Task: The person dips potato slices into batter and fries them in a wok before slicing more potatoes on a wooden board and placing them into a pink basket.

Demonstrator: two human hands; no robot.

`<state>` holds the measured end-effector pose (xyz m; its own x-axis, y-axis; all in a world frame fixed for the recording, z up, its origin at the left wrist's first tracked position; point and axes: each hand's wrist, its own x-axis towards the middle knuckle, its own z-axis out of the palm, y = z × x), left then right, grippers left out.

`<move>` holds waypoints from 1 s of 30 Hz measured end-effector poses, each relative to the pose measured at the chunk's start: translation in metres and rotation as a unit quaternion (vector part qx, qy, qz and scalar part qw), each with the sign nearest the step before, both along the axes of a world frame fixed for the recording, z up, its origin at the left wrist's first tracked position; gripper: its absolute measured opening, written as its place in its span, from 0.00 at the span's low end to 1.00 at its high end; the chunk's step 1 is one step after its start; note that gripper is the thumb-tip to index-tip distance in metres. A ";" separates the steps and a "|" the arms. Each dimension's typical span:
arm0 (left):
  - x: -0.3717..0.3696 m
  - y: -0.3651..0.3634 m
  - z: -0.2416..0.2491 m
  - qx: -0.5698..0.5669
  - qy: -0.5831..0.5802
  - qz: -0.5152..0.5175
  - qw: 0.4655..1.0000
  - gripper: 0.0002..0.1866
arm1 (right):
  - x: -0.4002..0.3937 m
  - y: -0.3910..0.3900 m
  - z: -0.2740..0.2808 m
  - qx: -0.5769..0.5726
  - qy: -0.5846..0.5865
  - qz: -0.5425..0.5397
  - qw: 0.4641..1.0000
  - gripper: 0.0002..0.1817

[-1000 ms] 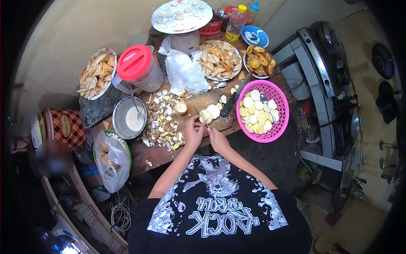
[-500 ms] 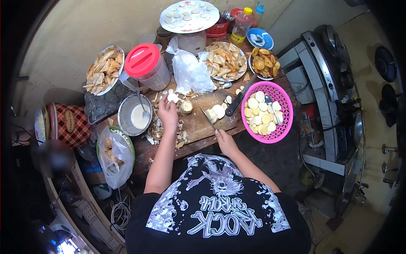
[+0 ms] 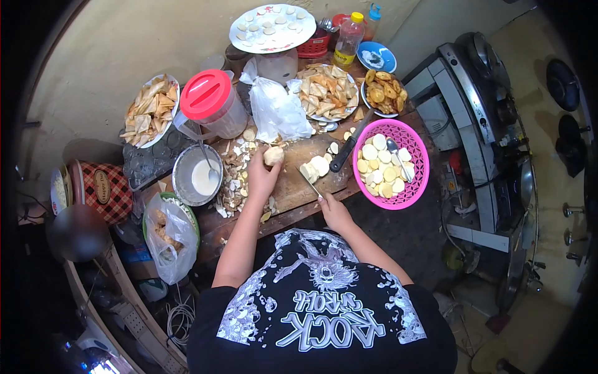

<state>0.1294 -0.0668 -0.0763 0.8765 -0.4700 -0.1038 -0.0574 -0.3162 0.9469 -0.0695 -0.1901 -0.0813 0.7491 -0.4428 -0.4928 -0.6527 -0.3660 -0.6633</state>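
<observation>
My left hand (image 3: 263, 177) is closed round a pale, peeled chunk of root vegetable (image 3: 273, 155) at the left part of the wooden cutting board (image 3: 291, 190). In my right hand (image 3: 337, 214) is the handle of a knife (image 3: 311, 184), its blade pointing up and left over the board. Just beyond the blade lie pale round slices (image 3: 319, 164), leaning together. Peelings and scraps (image 3: 235, 181) are scattered left of my left hand. A second knife, with a black handle (image 3: 339, 162), rests between the slices and the pink basket (image 3: 426, 163).
Cut slices and a spoon fill the basket. A metal bowl (image 3: 180, 188) of white batter stands left, near a red-lidded pitcher (image 3: 229, 115). Behind are a white plastic bag (image 3: 274, 115), plates of folded pastries (image 3: 327, 90) and fried slices (image 3: 385, 93). A stove (image 3: 464, 81) stands right.
My left hand has moved right and taken hold of the root vegetable chunk, which lay on the board before. My right hand with the knife has barely shifted.
</observation>
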 end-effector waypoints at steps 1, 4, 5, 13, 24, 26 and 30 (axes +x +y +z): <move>-0.006 -0.003 0.000 -0.107 0.125 0.041 0.986 0.27 | -0.001 0.001 0.002 0.003 -0.002 -0.005 1.000 0.19; -0.033 -0.006 -0.009 -0.127 0.055 -0.002 0.990 0.26 | -0.001 0.002 -0.004 0.023 -0.064 -0.028 0.997 0.17; -0.045 -0.003 -0.001 -0.061 0.037 -0.020 0.997 0.25 | -0.001 0.001 -0.003 0.025 -0.072 -0.035 0.997 0.17; -0.068 0.011 -0.014 0.046 -0.165 -0.081 0.982 0.24 | -0.003 0.014 0.051 -0.030 -0.076 0.014 0.997 0.13; -0.075 0.006 -0.008 0.021 -0.219 -0.056 0.974 0.21 | -0.008 0.025 0.068 -0.086 -0.012 0.047 0.995 0.11; -0.076 0.005 -0.003 0.020 -0.220 -0.049 0.974 0.20 | -0.008 0.026 0.069 -0.096 -0.006 0.054 0.994 0.11; -0.078 0.006 -0.012 0.011 -0.206 -0.055 0.977 0.17 | -0.008 0.029 0.071 -0.109 0.013 0.070 0.991 0.10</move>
<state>0.0517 -0.0608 -0.0881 0.7899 -0.5659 0.2361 -0.4673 -0.3063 0.8294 -0.0779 -0.1611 -0.0106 0.7986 -0.4344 -0.4166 -0.6018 -0.5869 -0.5416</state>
